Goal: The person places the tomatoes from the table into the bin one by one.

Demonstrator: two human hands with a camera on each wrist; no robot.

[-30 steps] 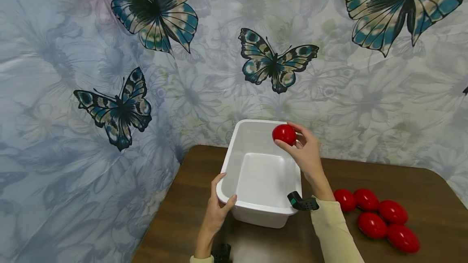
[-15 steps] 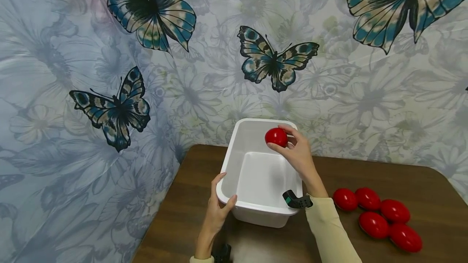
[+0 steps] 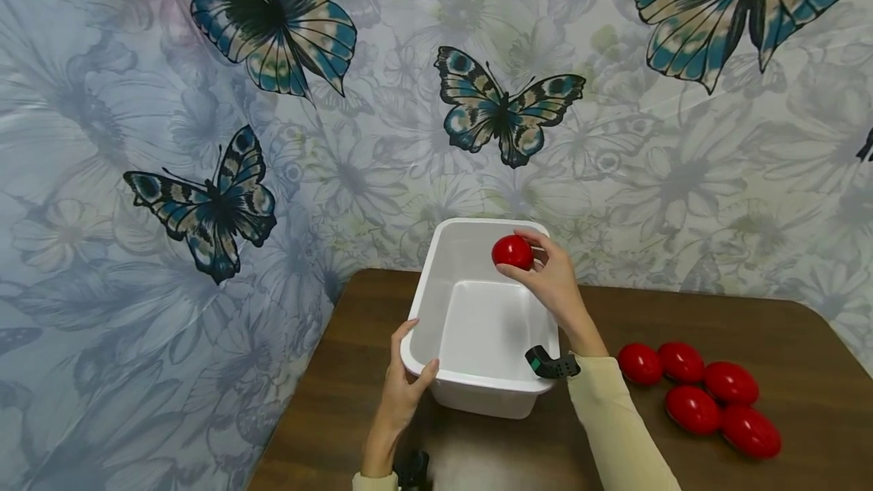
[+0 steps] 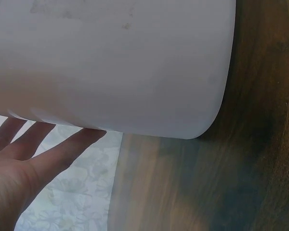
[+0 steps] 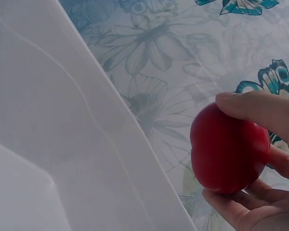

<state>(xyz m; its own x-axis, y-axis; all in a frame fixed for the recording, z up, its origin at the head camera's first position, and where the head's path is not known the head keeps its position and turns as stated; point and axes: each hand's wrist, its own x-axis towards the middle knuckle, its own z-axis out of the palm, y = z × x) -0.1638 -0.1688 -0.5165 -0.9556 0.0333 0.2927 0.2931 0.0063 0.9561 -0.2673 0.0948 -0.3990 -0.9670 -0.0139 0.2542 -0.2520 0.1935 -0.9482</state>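
My right hand (image 3: 551, 283) pinches a glossy red egg-shaped object (image 3: 512, 252) between thumb and fingers, above the far right part of a deep white plastic bin (image 3: 436, 264). Up close in the right wrist view, the red object (image 5: 226, 149) shows a shallow notch in its outline, and the bin's wall (image 5: 86, 120) lies left of it, apart from it. At the bin's near left corner my left hand (image 3: 398, 392) holds on, fingers along the left side and thumb at the front. Fingers (image 4: 62, 154) touch the outer wall in the left wrist view. The bin's visible floor is bare.
Several more red egg-shaped objects (image 3: 692, 409) lie grouped on the brown wooden table (image 3: 634, 317), right of the bin. Behind the table hangs a butterfly-patterned cloth (image 3: 382, 97). A black strap device (image 3: 552, 364) sits on the right wrist, over the bin's near right rim.
My right hand has carried the red egg-shaped object a little to the left, further over the bin. The left hand keeps its place at the bin's corner. The view has shifted slightly.
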